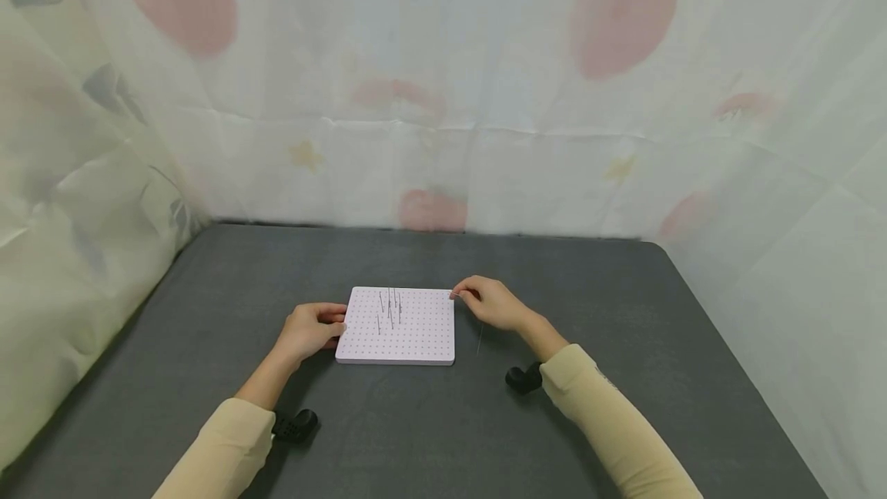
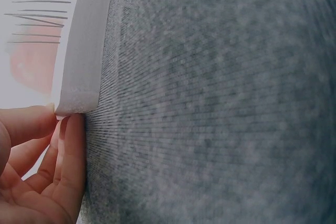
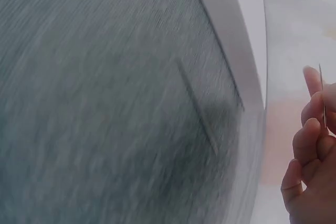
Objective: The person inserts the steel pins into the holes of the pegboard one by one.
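Note:
A white pegboard (image 1: pixel 423 341) with rows of small holes lies flat on the dark table. Several thin metal pins (image 1: pixel 391 314) stand up from its left half, some leaning a little. My left hand (image 1: pixel 308 332) grips the board's left edge, the thumb on top and the other fingers against the side, as the left wrist view shows. Above the board's far right corner, my right hand (image 1: pixel 493 303) pinches one thin metal pin (image 3: pixel 322 85) between thumb and fingertips. Another pin (image 3: pixel 198 109) lies on the table just right of the board, below the right hand.
The dark grey table (image 1: pixel 430 437) ends at the back against a white curtain (image 1: pixel 513 175) with fruit prints, which also hangs along both sides. A black wrist device (image 1: pixel 296 426) is at the left sleeve, and another black device (image 1: pixel 523 380) is at the right one.

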`<state>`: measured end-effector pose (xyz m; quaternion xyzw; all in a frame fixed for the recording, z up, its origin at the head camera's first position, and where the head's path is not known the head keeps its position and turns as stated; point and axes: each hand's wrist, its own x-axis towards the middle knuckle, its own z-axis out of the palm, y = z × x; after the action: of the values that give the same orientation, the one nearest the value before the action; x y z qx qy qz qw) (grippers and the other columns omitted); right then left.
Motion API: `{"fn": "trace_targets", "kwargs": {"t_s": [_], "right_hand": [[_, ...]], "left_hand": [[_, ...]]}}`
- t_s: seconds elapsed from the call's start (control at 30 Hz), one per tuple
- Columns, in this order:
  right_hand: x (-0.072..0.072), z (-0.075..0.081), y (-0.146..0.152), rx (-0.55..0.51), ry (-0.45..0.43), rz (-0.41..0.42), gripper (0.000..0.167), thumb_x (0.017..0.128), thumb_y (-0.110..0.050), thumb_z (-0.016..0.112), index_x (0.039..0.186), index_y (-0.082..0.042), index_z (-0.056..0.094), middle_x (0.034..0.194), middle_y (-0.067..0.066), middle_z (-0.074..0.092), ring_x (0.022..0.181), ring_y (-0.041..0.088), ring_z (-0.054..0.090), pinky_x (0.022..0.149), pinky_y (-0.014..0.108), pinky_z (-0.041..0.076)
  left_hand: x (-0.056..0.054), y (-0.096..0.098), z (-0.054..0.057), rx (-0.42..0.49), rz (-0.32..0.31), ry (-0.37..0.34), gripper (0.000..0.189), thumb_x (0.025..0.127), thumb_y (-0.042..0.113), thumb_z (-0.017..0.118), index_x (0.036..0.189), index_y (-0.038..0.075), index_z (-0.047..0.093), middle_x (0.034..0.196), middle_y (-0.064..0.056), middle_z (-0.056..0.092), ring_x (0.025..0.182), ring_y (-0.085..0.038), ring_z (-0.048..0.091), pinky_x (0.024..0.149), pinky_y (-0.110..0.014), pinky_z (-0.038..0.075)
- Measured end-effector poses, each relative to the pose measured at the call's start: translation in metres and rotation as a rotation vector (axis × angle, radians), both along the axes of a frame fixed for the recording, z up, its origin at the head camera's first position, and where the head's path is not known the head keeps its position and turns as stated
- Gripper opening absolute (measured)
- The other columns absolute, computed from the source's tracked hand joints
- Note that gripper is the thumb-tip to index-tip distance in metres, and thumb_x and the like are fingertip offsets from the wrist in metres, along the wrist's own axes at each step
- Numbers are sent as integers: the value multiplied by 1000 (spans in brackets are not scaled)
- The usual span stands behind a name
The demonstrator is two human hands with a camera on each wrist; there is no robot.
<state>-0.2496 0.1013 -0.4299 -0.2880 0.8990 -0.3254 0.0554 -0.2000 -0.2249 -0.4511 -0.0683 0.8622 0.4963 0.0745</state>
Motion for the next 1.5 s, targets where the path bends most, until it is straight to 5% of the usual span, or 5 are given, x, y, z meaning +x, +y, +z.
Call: {"fn": "trace_targets", "kwargs": {"t_s": [0.27,0.6,1.1,1.5], "right_hand": [[0,1,-20,-93,-9,14,13,96,-13,46,102,-13,58,87,9,60,61,12,44,55,22,40],[6,-2,-50,-127,79,-14,5,92,-15,54,96,-13,57,83,-5,59,68,10,45,55,19,38],[10,-12,-75,-3,274,-31,3,86,-15,62,89,-16,63,79,-6,63,70,5,52,61,16,41],[13,-13,-77,69,296,-35,3,86,-20,61,89,-18,63,75,-11,59,69,4,49,68,23,36]], "left_hand": [[-1,1,0,-7,-4,3,37,85,4,60,121,-1,57,103,-16,61,80,-16,63,65,-31,57],[0,2,-1,0,-6,-4,37,84,5,61,121,-1,58,103,-16,60,80,-17,63,64,-30,57],[2,3,1,-1,-5,2,37,85,4,61,121,0,58,103,-16,61,80,-16,63,64,-30,57],[4,4,4,-7,-9,6,36,85,4,61,121,-1,58,102,-16,61,80,-16,63,65,-31,57]]}}
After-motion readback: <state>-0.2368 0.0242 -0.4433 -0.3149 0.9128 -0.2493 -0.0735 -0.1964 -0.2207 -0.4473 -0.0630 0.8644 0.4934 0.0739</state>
